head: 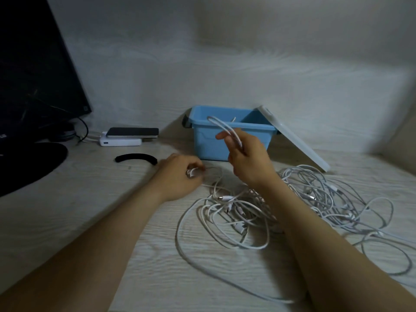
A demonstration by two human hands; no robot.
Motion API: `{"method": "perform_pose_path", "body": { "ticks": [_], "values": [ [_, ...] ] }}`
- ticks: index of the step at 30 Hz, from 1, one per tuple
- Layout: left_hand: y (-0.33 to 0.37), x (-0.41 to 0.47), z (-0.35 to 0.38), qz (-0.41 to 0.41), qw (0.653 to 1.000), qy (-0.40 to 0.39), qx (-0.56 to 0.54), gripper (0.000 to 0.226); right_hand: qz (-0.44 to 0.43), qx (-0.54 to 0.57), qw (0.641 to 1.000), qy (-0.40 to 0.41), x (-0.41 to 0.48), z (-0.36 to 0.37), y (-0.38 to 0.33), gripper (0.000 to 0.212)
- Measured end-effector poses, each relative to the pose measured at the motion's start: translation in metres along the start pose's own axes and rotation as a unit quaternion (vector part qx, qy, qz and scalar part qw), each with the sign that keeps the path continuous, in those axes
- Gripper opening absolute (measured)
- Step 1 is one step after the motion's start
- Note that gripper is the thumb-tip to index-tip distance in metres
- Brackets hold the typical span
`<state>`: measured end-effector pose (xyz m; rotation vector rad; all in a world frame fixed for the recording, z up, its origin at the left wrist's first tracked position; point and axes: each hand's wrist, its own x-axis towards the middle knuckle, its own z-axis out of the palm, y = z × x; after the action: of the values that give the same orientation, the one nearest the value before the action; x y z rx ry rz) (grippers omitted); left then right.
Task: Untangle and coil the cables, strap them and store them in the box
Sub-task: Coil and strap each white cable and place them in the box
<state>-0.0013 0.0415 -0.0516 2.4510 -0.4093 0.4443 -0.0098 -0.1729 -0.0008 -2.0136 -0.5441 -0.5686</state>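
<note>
Many white cables [304, 199] lie tangled on the desk [90, 188], spreading from centre toward 4 o'clock. Right hand [247, 161] raised, fingers curled round a doubled cable loop [221, 127]. Left hand [177, 179], at its 8 o'clock, pinches a small cable coil [191, 172]. Blue box [225, 143] open at 12 o'clock of the tangle, lid [292, 140] leaning on its right side. Black strap [136, 158] at 10 o'clock of left hand, untouched.

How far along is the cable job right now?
Early. Done: blue box open, lid leaning against it. In hand: right hand holds up a white cable loop, left hand pinches another cable piece. Left: the tangle lies on the table; the black strap lies unused.
</note>
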Motion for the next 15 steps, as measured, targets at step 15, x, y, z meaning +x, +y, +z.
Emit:
{"method": "perform_pose_path", "body": {
  "ticks": [15],
  "values": [
    [0.053,-0.023,-0.010,0.066,0.954,0.074,-0.283,0.059,-0.084,-0.192,0.977,-0.025,-0.009,0.020,-0.018,0.068]
  ]
}}
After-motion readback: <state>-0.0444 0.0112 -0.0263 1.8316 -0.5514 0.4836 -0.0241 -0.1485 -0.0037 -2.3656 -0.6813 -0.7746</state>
